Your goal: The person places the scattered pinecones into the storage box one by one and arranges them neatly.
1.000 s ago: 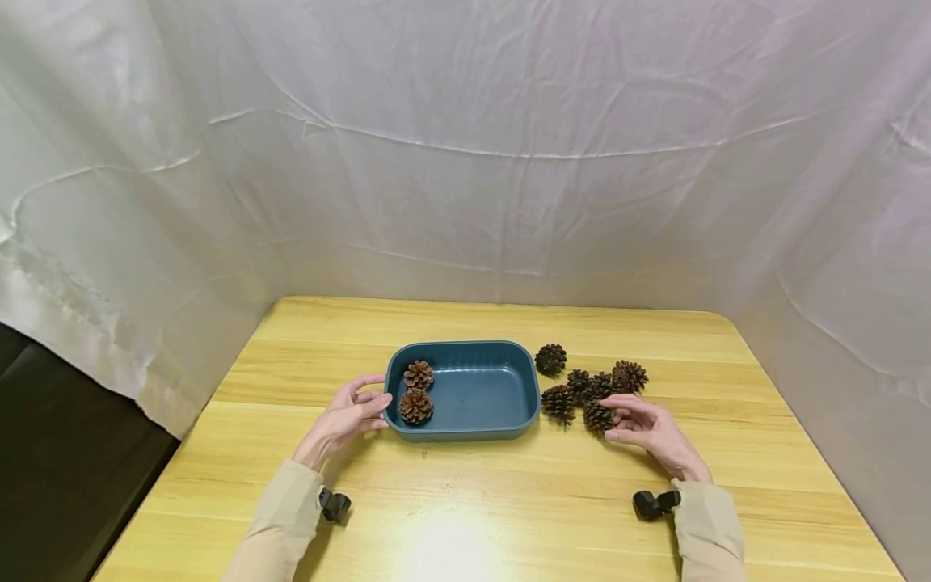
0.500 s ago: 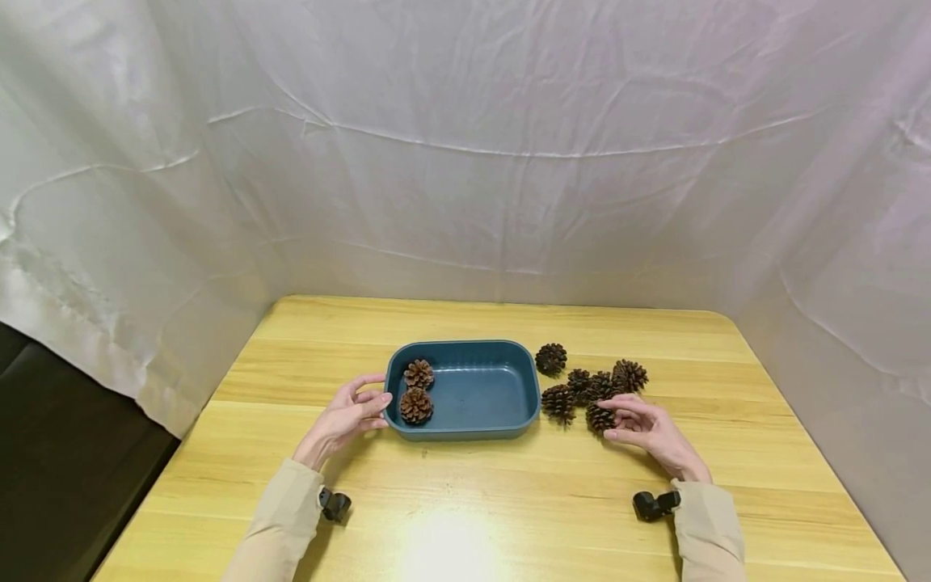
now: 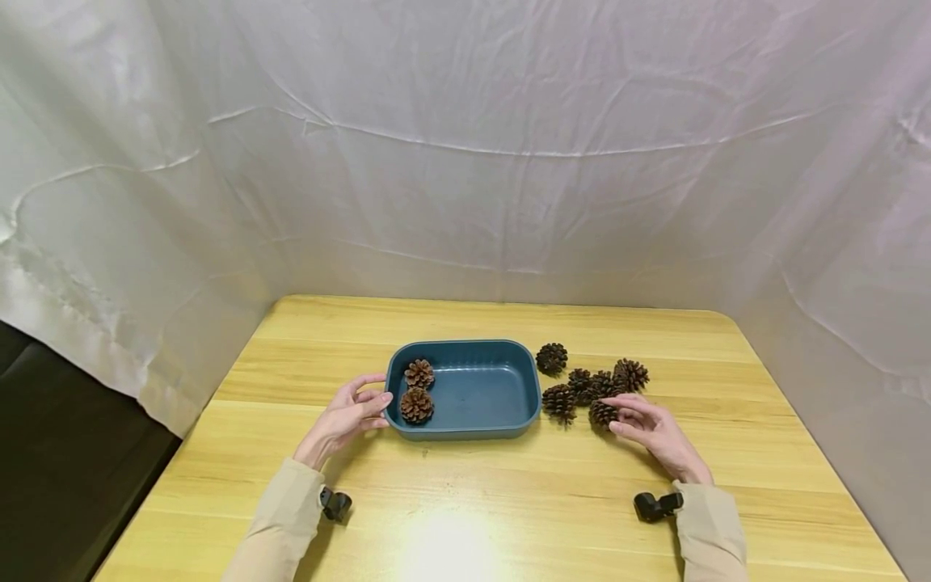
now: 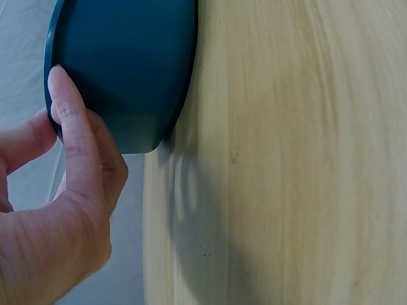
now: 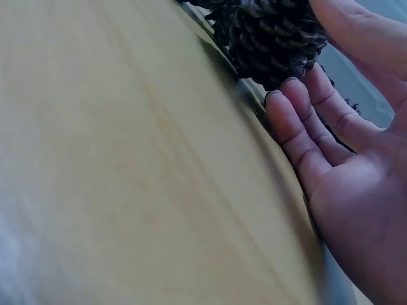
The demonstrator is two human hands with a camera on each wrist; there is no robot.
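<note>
A dark teal plastic tray [image 3: 469, 432] sits on the table, its left end in my left hand [image 3: 356, 412]. The left wrist view has my thumb and fingers on either side of the tray's rim [image 4: 49, 51]. Two brown pine cones, the nearer one [image 3: 417, 405] and the farther one [image 3: 419, 373], lie at the tray's left end. My right hand [image 3: 655, 432] pinches a dark pine cone [image 3: 602, 414] at the front of a cluster. In the right wrist view its fingertips [image 5: 283, 111] meet the underside of that cone [image 5: 273, 44], with the thumb on the opposite side.
Several more pine cones [image 3: 558, 402] lie close together right of the tray, and a single cone [image 3: 552, 358] lies behind them. The pale wooden table [image 3: 553, 517] reaches a whitish curtain [image 3: 465, 202] at the back and sides. A black camera is strapped at each wrist.
The pine cone at my right hand has shifted slightly right, and the right thumb has moved a little up and right along it. My left hand and the tray have stayed put.
</note>
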